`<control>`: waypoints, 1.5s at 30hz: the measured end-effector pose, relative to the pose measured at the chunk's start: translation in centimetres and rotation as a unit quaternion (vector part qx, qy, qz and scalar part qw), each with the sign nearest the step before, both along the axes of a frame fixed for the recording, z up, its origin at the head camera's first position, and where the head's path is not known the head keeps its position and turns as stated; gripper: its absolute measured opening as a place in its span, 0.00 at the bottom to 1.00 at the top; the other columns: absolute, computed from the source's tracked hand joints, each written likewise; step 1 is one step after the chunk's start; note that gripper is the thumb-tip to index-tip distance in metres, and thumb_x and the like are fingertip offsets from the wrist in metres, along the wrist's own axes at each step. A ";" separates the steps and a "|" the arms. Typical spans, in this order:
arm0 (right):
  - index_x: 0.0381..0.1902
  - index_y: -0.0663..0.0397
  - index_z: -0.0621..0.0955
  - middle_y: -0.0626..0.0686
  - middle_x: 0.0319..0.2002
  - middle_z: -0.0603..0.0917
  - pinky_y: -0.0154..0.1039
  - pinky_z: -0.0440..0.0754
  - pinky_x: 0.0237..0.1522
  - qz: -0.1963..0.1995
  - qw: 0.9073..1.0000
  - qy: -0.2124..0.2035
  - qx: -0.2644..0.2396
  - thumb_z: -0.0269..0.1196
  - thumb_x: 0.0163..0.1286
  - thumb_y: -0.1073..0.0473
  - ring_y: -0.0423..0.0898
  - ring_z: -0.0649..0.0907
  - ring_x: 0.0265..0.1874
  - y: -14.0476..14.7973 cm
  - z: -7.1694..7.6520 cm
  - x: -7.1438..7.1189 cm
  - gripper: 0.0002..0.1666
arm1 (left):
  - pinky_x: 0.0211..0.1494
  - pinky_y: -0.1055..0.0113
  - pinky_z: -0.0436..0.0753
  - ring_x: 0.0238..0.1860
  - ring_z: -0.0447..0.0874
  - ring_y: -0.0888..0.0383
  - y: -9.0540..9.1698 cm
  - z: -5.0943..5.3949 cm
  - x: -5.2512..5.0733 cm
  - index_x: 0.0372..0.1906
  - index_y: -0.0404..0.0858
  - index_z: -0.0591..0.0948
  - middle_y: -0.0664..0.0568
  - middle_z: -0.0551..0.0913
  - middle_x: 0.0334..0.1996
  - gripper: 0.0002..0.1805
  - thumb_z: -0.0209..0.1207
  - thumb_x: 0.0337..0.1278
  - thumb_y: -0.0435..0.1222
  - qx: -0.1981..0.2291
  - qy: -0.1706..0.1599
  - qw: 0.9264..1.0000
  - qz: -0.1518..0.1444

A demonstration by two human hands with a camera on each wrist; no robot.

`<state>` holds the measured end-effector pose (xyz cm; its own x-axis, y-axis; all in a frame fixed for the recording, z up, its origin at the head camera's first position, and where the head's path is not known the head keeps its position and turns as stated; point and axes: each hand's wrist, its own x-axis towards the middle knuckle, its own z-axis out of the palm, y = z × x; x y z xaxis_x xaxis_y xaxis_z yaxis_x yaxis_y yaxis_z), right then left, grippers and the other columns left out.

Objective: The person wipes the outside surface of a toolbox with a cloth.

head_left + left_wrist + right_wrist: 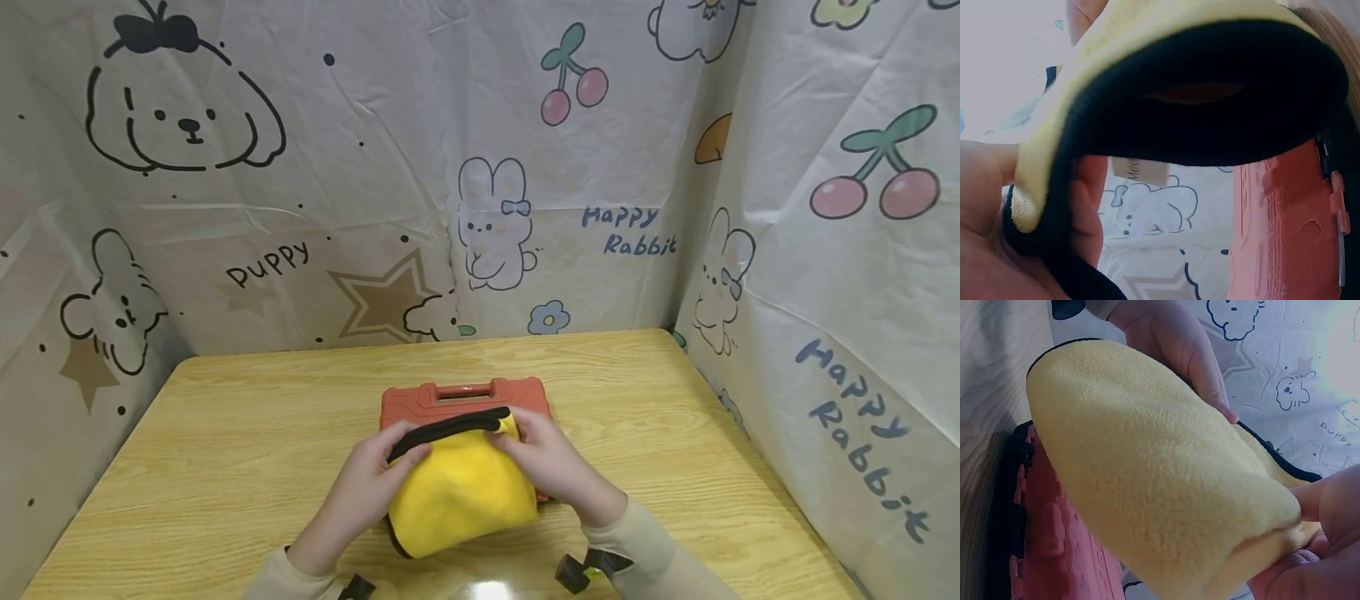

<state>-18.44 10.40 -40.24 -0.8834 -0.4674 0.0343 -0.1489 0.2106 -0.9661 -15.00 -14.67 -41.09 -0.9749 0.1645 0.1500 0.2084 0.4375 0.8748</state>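
Note:
A folded yellow towel [465,496] with black edging is held up between both hands in the head view. My left hand [371,475] pinches its left upper corner, thumb on the near face and fingers behind. At the opposite upper corner, my right hand [551,462] grips the fabric between thumb and fingers. The left wrist view shows the towel's black-edged fold curving open, with a small pale label [1141,170] hanging below it. Behind and below the towel lies a red plastic case [408,406], partly covered from sight; its handle faces the far side.
The case rests on a wood-grain table [247,433]. Printed cloth with cartoon drawings [360,183] hangs along the back and both sides. Black straps with small devices [573,573] sit at the wrists.

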 end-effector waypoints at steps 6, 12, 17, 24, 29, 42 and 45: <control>0.61 0.65 0.79 0.55 0.36 0.87 0.38 0.88 0.30 0.014 0.999 -0.028 -0.026 0.59 0.79 0.59 0.44 0.86 0.26 0.0 -0.5 -0.4 0.19 | 0.35 0.71 0.81 0.27 0.79 0.63 0.1 0.0 0.0 0.44 0.45 0.86 0.53 0.88 0.37 0.05 0.64 0.69 0.40 0.010 -0.008 1.000 0.017; 0.62 0.65 0.77 0.54 0.36 0.87 0.39 0.89 0.32 0.022 0.998 -0.043 -0.029 0.57 0.80 0.59 0.44 0.87 0.28 -0.1 -0.7 -0.4 0.19 | 0.31 0.72 0.80 0.23 0.78 0.64 0.3 0.3 0.1 0.42 0.40 0.87 0.52 0.88 0.33 0.09 0.69 0.64 0.42 0.034 -0.015 0.998 0.055; 0.64 0.65 0.76 0.56 0.39 0.88 0.40 0.89 0.33 0.024 0.998 -0.050 -0.030 0.57 0.80 0.59 0.44 0.88 0.29 -0.2 -0.8 -0.4 0.20 | 0.35 0.72 0.80 0.28 0.78 0.63 0.4 0.2 -0.1 0.39 0.39 0.88 0.51 0.89 0.35 0.09 0.70 0.63 0.41 0.050 -0.026 0.995 0.080; 0.63 0.63 0.75 0.54 0.37 0.86 0.38 0.88 0.31 0.024 0.999 -0.043 -0.021 0.57 0.80 0.59 0.43 0.87 0.27 -0.3 -0.9 -0.3 0.19 | 0.47 0.70 0.79 0.40 0.79 0.60 0.6 0.0 -0.3 0.42 0.37 0.86 0.49 0.87 0.43 0.10 0.66 0.68 0.41 0.078 -0.050 0.992 0.082; 0.63 0.63 0.75 0.54 0.38 0.86 0.39 0.88 0.31 0.024 0.998 -0.045 -0.024 0.56 0.81 0.59 0.44 0.87 0.28 -0.4 -0.8 -0.2 0.19 | 0.50 0.67 0.78 0.43 0.78 0.58 0.6 0.0 -0.3 0.43 0.38 0.86 0.49 0.86 0.44 0.11 0.64 0.70 0.42 0.077 -0.052 0.993 0.077; 0.62 0.64 0.77 0.54 0.34 0.87 0.38 0.88 0.31 0.050 0.998 -0.025 0.002 0.56 0.81 0.58 0.43 0.87 0.26 0.2 -0.6 -0.6 0.19 | 0.45 0.70 0.79 0.39 0.78 0.59 0.3 -0.1 -0.4 0.42 0.38 0.86 0.49 0.87 0.42 0.10 0.66 0.67 0.41 0.075 -0.051 0.994 0.069; 0.59 0.63 0.79 0.52 0.34 0.87 0.36 0.86 0.33 0.056 0.998 -0.012 0.026 0.56 0.81 0.57 0.42 0.86 0.27 0.4 -0.4 -0.8 0.18 | 0.43 0.70 0.80 0.38 0.78 0.60 0.2 -0.1 -0.5 0.43 0.38 0.86 0.49 0.87 0.42 0.10 0.67 0.67 0.41 0.077 -0.055 0.993 0.065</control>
